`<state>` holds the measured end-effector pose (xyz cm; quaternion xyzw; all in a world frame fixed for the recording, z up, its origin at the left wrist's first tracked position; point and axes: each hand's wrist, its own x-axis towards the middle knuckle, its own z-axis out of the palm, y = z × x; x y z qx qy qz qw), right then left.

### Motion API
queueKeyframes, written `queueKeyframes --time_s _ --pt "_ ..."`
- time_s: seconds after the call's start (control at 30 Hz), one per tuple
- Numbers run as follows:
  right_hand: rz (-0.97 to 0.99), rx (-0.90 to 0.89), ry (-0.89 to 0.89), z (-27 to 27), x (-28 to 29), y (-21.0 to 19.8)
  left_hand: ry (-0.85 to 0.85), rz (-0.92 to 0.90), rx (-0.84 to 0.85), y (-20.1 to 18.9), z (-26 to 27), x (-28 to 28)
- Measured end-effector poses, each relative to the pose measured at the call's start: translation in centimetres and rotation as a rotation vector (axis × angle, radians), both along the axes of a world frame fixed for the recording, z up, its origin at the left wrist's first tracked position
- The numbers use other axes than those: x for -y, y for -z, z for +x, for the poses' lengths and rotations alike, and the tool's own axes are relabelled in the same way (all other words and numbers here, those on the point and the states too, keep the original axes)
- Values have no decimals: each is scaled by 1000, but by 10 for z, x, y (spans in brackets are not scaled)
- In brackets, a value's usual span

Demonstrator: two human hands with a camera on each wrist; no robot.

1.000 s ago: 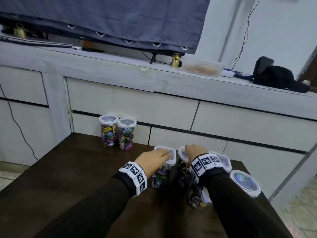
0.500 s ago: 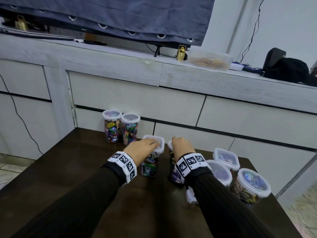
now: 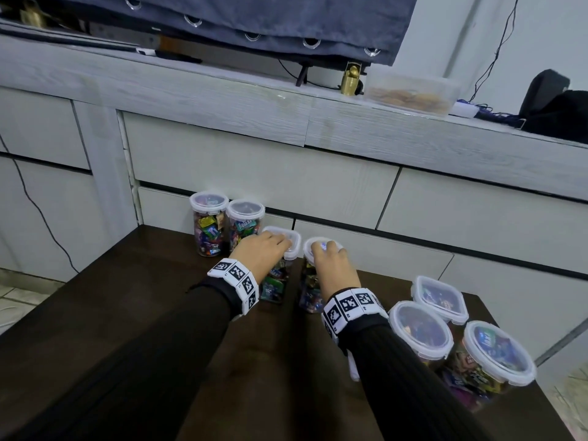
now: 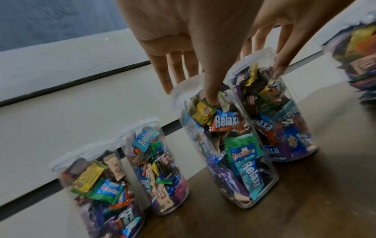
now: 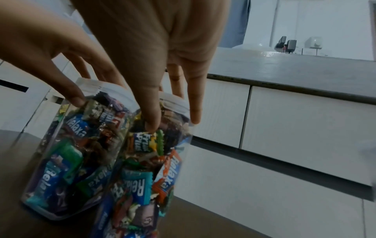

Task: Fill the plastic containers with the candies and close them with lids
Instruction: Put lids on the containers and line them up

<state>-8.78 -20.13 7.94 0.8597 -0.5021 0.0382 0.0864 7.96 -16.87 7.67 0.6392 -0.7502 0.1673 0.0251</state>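
Two clear candy-filled containers stand side by side near the back of the dark table [image 3: 127, 313]. My left hand [image 3: 273, 246] grips the square-lidded container [image 3: 275, 281] from above at its lid. My right hand [image 3: 324, 249] grips the round-lidded container [image 3: 310, 291] the same way. In the left wrist view my left hand [image 4: 191, 93] has its thumb down the front of its container [image 4: 227, 153]. In the right wrist view my right hand [image 5: 174, 119] clasps the top of its container [image 5: 146, 169], with the left one's container [image 5: 67, 153] touching beside it.
Two lidded round jars of candy [image 3: 208, 227] [image 3: 245, 227] stand at the table's back edge, just left of my left hand. Three more lidded containers [image 3: 440, 299] [image 3: 420, 332] [image 3: 499, 351] cluster at the right edge. A white drawer cabinet [image 3: 286, 173] rises behind the table.
Both hands have moved their containers away from the right-hand cluster, back and left toward the two jars at the table's far edge.
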Motion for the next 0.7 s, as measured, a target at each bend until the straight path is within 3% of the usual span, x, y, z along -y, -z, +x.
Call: queueKeyframes --time_s 0.17,0.43,0.7 --pt "-61 -18 -28 19 33 1 -50 54 -46 -3 5 35" --pt "-99 104 58 34 83 13 -65 20 -51 1 14 81" --pt "-86 100 35 30 91 12 -61 3 -121 5 17 92"
